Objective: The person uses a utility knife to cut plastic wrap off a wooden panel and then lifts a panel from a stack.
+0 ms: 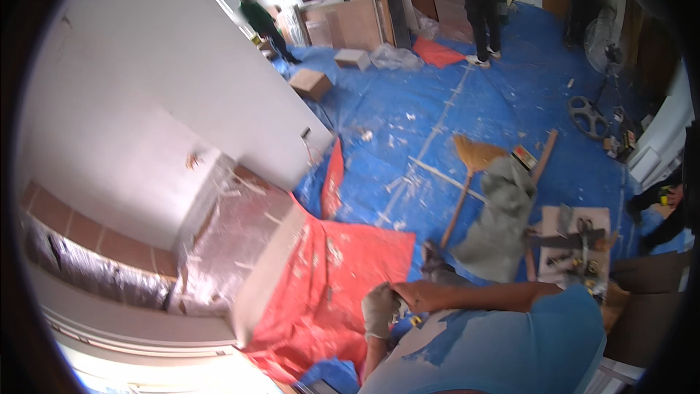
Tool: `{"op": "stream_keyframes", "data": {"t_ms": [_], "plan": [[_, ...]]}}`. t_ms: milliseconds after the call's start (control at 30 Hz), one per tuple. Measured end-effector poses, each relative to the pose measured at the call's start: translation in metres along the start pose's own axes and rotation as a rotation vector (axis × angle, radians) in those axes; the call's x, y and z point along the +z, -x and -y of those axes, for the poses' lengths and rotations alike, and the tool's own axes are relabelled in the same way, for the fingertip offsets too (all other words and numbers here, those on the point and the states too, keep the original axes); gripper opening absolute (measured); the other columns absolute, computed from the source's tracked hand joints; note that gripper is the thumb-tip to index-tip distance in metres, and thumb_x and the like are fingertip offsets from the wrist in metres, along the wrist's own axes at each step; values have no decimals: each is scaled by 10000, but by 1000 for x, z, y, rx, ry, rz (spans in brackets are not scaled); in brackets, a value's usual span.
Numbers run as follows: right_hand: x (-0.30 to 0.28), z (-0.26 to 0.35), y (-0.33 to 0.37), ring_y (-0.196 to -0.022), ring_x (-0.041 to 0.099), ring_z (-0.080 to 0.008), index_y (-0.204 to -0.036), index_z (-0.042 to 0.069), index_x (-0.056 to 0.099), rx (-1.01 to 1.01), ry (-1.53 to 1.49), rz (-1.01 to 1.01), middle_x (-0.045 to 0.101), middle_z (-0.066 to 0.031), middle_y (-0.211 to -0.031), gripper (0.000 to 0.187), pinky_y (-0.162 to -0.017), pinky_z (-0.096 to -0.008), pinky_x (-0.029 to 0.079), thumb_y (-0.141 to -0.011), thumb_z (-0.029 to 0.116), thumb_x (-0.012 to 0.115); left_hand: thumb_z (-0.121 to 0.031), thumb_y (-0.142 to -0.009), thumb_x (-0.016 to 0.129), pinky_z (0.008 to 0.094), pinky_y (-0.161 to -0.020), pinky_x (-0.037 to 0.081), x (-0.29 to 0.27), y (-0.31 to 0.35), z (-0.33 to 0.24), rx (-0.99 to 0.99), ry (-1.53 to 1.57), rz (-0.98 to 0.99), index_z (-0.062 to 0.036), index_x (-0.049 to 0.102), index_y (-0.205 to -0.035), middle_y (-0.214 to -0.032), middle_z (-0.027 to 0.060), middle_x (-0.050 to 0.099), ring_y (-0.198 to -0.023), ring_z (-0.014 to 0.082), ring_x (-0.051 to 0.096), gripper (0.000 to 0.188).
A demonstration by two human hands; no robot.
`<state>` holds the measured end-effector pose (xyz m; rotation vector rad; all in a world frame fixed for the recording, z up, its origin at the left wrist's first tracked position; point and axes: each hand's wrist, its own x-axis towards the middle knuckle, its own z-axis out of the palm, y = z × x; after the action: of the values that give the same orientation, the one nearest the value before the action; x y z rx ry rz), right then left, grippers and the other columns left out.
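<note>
One pale glove [375,323] covers my left hand [378,309], seen against the red sheet [306,299], its length pointing away from me, my bare right hand [413,295] curled close on its right, either hand's grip too unclear to tell.

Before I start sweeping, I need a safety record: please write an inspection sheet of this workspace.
Surface: blue sheeting, littered with pale debris; red sheet over part.
Job's things: anything held cannot be made out.
Clutter: broom, grey-green cloth, assorted tools.
Hands: left hand gloved, right hand bare, close together.
Cables: thin wires seem to hang at the white wall.
Surroundings: standing fan, co-workers, leaning panels.
</note>
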<state>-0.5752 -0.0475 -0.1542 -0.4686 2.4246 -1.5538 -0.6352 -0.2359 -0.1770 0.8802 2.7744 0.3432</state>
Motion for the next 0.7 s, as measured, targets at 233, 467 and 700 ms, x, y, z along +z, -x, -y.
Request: {"op": "stream_keyframes", "data": {"t_ms": [233, 467, 700], "plan": [[-87, -181, -173, -809, 701, -424, -1372, 134, 566, 56, 467, 443, 727, -210, -1021, 558, -695, -527, 559, -821, 129, 650, -274, -990, 492, 513, -734, 596, -87, -205, -14, -52, -47, 298, -165, 689, -1226, -997, 131, 774, -841, 373, 753, 325], [-167, -221, -325, -715, 689, -273, -1151, 58, 676, 875, -757, -72, 706, -111, -947, 211, -587, -459, 548, -985, 150, 586, -422, -1019, 466, 540, -728, 580, -102, -353, 29, -92, -8, 100, -160, 643, -1266, -888, 167, 759, -861, 392, 752, 402], [-269, -224, -442, -942, 672, -202, -1234, 32, 652, 523, -1160, -281, 667, -97, -1078, 277, -763, -384, 557, -969, 112, 635, -506, -1071, 373, 589, -745, 542, -134, -467, 74, -163, -7, 165, -87, 749, -962, -908, 210, 748, -867, 461, 718, 574]]}}
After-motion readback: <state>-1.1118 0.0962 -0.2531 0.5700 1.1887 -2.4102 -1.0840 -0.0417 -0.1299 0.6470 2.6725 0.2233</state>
